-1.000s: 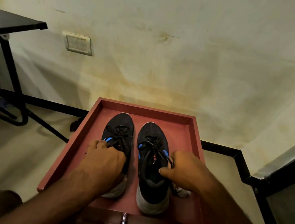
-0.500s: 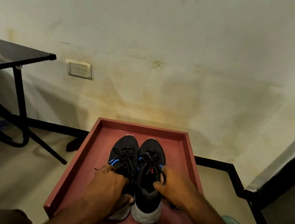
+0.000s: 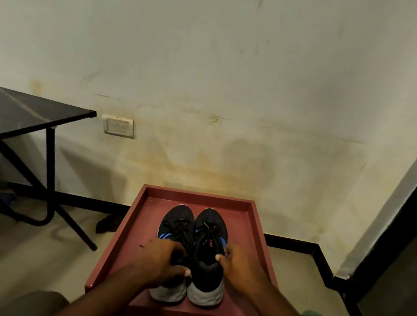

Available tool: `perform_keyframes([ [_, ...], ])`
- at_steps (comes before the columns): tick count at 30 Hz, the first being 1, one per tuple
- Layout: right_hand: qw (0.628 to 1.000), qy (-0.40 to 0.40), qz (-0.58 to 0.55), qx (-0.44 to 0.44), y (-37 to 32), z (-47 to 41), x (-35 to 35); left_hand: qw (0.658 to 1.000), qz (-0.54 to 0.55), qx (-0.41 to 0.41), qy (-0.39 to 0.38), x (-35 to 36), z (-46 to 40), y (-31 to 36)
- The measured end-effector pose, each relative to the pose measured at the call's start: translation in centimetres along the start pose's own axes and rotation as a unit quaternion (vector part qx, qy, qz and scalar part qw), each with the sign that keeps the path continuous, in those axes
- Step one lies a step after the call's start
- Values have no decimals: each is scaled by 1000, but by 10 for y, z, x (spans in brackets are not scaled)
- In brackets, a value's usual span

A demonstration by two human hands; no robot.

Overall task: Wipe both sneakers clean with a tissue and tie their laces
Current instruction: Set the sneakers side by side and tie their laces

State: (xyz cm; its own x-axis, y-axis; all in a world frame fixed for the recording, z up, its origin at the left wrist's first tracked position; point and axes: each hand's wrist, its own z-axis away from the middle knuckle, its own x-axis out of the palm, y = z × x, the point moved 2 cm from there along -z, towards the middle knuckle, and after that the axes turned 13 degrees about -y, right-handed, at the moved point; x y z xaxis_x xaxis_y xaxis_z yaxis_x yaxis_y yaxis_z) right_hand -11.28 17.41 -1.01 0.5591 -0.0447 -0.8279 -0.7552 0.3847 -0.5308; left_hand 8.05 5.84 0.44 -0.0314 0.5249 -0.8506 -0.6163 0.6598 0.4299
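Wall (image 3: 236, 83) fills most of the view, pale and stained yellowish low down, with a black skirting strip along its foot and a dark door frame (image 3: 406, 232) running up the right edge. Off to the left, a black table (image 3: 20, 115) on thin metal legs stands over the floor, a white switch plate (image 3: 118, 126) on the wall just beside its corner, and a dark scrap (image 3: 106, 224) lying on the floor near the skirting. Front and centre now: a reddish-brown tray (image 3: 125, 236) with raised edges, and the two sneakers are right there in the middle of it, side by side and touching, toes pointing away, grey heels toward the camera. Left sneaker (image 3: 177, 219) is black with a blue flash on its side, black laces (image 3: 178, 228) across the top; right sneaker (image 3: 207, 264) matches it, with a small red mark on the tongue. Both arms reach in from below. Left hand (image 3: 161, 261) sits over the rear half of the left sneaker, fingers curled down round its collar and the thumb tucked at the inner heel, so it has hold of that shoe. Right hand (image 3: 238, 265) grips the right sneaker from its outer side, thumb hooked over the collar edge, fingers wrapped along the flank. A loose lace end (image 3: 143, 246) trails onto the tray floor left of the left hand
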Motion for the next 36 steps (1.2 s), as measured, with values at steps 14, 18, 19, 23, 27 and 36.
perform_keyframes([
  [14,978,174,82,-78,16,-5,21,971,-63,59,221,13,-8,-19],
  [18,982,141,72,-98,6,-2,25,981,-87,34,171,10,-11,-9],
  [19,982,142,64,-107,4,1,24,983,-88,27,158,13,-11,-7],
  [23,981,131,61,-129,2,12,27,989,-99,9,110,31,-8,-7],
  [27,981,120,58,-139,-2,16,27,992,-74,2,101,26,-2,-8],
  [36,998,-10,32,-50,-6,25,27,999,-5,-30,-20,10,27,-20],
])
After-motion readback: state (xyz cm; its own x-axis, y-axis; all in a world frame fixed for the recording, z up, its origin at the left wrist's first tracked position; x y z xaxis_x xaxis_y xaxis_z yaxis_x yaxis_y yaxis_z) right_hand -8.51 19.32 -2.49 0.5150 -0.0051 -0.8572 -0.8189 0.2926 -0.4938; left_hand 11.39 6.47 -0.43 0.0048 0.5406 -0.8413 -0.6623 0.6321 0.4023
